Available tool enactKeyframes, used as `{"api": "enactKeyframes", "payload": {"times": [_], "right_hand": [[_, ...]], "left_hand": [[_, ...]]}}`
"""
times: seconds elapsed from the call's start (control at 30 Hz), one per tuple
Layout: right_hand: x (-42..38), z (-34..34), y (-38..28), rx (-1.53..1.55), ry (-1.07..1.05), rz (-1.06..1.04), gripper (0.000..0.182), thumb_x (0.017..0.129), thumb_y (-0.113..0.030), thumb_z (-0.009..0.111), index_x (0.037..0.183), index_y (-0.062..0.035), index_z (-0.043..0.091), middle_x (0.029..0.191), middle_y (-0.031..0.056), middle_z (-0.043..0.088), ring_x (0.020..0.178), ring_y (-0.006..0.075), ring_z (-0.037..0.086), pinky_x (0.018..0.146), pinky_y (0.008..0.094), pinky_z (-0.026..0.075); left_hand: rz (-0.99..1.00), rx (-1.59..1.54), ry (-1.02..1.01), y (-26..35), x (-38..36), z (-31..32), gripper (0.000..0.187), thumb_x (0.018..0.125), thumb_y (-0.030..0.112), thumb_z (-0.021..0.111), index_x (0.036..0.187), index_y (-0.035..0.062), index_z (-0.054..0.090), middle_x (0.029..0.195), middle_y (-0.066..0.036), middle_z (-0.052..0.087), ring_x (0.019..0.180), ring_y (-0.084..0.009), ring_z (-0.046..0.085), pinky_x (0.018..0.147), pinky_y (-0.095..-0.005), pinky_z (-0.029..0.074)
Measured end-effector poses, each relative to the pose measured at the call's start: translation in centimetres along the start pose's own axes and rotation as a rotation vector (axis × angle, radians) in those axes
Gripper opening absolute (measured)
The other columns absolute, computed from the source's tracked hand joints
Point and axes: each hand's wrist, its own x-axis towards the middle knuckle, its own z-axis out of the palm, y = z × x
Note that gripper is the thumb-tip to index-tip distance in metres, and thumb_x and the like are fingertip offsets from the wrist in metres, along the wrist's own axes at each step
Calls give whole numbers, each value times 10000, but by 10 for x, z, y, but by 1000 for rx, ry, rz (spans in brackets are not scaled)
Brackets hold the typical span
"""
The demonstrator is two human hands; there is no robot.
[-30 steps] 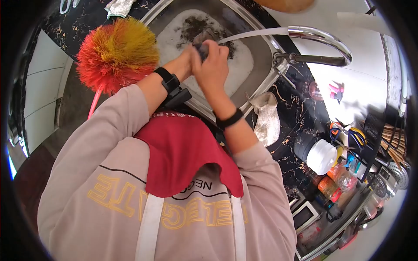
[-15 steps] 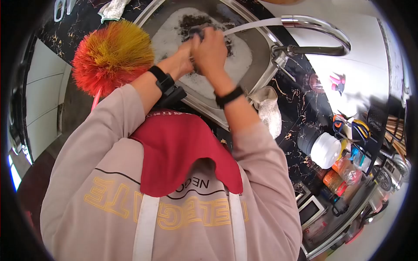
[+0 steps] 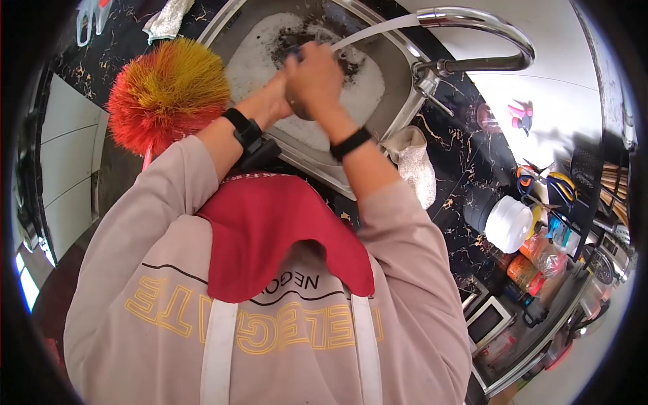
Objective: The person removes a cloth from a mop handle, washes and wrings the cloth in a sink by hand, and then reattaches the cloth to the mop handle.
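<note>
Over the steel sink (image 3: 398, 121), my left hand (image 3: 273, 100) and my right hand (image 3: 315, 77) are pressed together, both closed. A small dark item (image 3: 295, 54) shows at the fingertips of my right hand; what it is I cannot make out. Part of a rounded, dull object is visible below my right hand, mostly covered by the hands. White foam (image 3: 368, 91) with dark bits fills much of the basin. Water (image 3: 378, 30) streams from the curved faucet (image 3: 520, 40) towards the hands.
A red and yellow bristle brush (image 3: 169, 94) is left of the sink. One white cloth (image 3: 169, 20) lies behind it, another (image 3: 413, 165) at the sink's right edge. Farther right are a white-lidded container (image 3: 508, 224), scissors (image 3: 561, 187) and a rack of utensils.
The view has shifted slightly, so the sink and faucet appear a little farther left. My right hand has turned over the left, and less of the dark item shows.
</note>
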Motion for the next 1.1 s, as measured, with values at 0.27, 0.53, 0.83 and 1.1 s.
{"api": "enactKeyframes", "payload": {"times": [0.27,0.53,0.83,1.1], "right_hand": [[-3,1,59,277,71,240,406,769,-384,535,857,9,587,858,245,611,821,390,591,723,447,462],[28,21,56,106,139,129,390,782,-386,557,830,0,592,804,234,614,801,406,589,726,449,471],[-25,-55,116,1062,12,818,475,860,-382,544,1120,-1,434,922,130,563,693,197,599,547,318,538],[-16,-137,154,966,263,802,338,789,-194,594,923,101,499,770,143,568,644,212,600,524,294,521]], "left_hand": [[279,368,632,22,9,38,341,882,379,525,1007,63,499,1000,-86,563,876,-201,583,751,-379,504],[27,-129,539,-2,1,21,233,877,307,539,957,88,535,955,-63,587,844,-192,595,760,-377,505],[141,64,615,31,-6,64,261,793,218,626,998,82,539,943,-61,595,866,-201,592,795,-401,487],[178,275,676,30,-20,86,333,765,238,638,1037,82,527,981,-85,582,864,-221,594,778,-403,492]]}}
